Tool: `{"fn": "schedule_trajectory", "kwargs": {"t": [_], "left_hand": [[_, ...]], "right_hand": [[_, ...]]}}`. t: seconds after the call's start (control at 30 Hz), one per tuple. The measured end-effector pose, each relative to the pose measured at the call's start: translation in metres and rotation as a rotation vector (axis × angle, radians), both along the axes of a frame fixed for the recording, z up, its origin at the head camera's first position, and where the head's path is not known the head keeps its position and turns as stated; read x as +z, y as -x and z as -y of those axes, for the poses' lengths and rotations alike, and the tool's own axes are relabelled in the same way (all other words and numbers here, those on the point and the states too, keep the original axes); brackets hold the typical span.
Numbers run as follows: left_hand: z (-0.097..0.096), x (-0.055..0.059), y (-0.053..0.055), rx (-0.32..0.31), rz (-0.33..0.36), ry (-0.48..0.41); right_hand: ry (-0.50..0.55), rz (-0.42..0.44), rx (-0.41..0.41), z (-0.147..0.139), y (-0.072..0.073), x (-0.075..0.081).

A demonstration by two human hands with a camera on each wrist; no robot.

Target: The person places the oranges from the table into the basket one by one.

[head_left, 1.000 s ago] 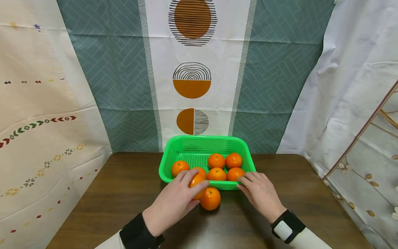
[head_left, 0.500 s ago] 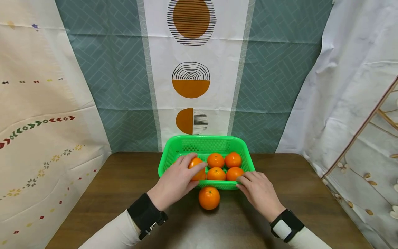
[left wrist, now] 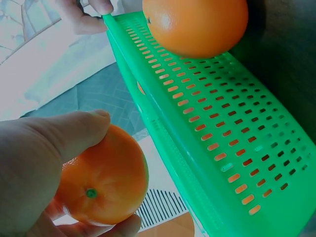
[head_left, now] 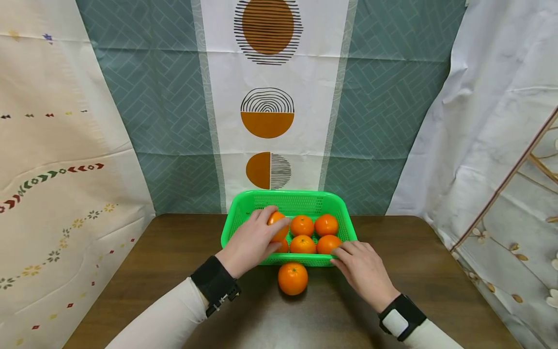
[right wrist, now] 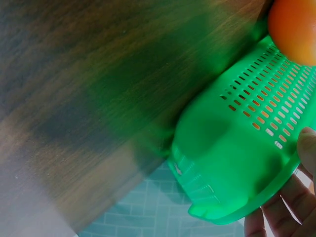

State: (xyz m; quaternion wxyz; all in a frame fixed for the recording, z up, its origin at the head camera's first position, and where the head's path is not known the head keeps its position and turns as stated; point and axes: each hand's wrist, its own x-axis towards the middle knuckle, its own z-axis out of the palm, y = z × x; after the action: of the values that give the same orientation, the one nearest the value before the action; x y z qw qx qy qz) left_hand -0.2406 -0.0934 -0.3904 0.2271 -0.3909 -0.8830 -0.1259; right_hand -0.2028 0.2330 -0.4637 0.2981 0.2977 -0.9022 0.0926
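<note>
My left hand (head_left: 253,241) grips an orange (head_left: 278,227) above the left part of a green plastic basket (head_left: 279,194). In the left wrist view, thumb and fingers curl round that orange (left wrist: 106,177), its green stem end showing. My right hand (head_left: 362,271) holds the basket's near rim at the right; in the right wrist view the thumb lies on the outer wall (right wrist: 222,143), fingers over the rim. Several oranges sit inside the basket, among them one at the front middle (head_left: 302,244). The left hand hides the basket's left part.
Another orange (head_left: 293,278) lies on the brown wooden table (head_left: 418,261), just in front of the basket. Behind the table hangs a patterned cloth (head_left: 174,121), with light cloths to the left and right.
My left hand has carried its orange from beside the basket's front rim up and farther back, over the inside. The right hand has stayed on the rim.
</note>
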Motion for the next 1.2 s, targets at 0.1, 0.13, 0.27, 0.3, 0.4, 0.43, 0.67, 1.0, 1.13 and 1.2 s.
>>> {"fn": "schedule_trajectory", "kwargs": {"t": [0.1, 0.13, 0.27, 0.3, 0.4, 0.43, 0.67, 1.0, 1.13, 1.2], "left_hand": [[-0.002, 0.001, 0.005, 0.015, 0.02, 0.01], [-0.003, 0.001, 0.007, 0.019, 0.028, 0.013], [-0.004, 0.0, 0.014, 0.041, 0.044, 0.032], [-0.004, 0.0, 0.016, 0.044, 0.047, 0.036], [-0.005, -0.001, 0.021, 0.056, 0.06, 0.036], [-0.005, -0.001, 0.022, 0.061, 0.066, 0.034], [-0.011, -0.005, 0.035, 0.101, 0.088, 0.038], [-0.019, -0.018, 0.054, 0.153, 0.14, 0.051], [-0.023, -0.021, 0.059, 0.158, 0.156, 0.052], [-0.025, -0.021, 0.061, 0.163, 0.173, 0.054]], "right_hand": [[0.001, 0.0, 0.0, -0.001, 0.0, -0.001], [0.002, 0.0, 0.001, -0.001, 0.0, -0.001], [0.0, -0.005, 0.001, 0.0, 0.0, -0.001], [0.0, -0.006, 0.001, 0.0, -0.001, 0.0], [0.001, -0.005, -0.001, 0.0, -0.002, 0.0], [0.002, -0.003, -0.002, 0.001, -0.002, 0.001], [0.007, -0.001, -0.007, 0.002, -0.003, 0.001], [0.019, -0.012, 0.003, 0.001, -0.003, -0.001], [0.021, -0.012, 0.003, 0.001, -0.003, -0.001], [0.022, -0.011, 0.002, 0.001, -0.003, -0.002]]}}
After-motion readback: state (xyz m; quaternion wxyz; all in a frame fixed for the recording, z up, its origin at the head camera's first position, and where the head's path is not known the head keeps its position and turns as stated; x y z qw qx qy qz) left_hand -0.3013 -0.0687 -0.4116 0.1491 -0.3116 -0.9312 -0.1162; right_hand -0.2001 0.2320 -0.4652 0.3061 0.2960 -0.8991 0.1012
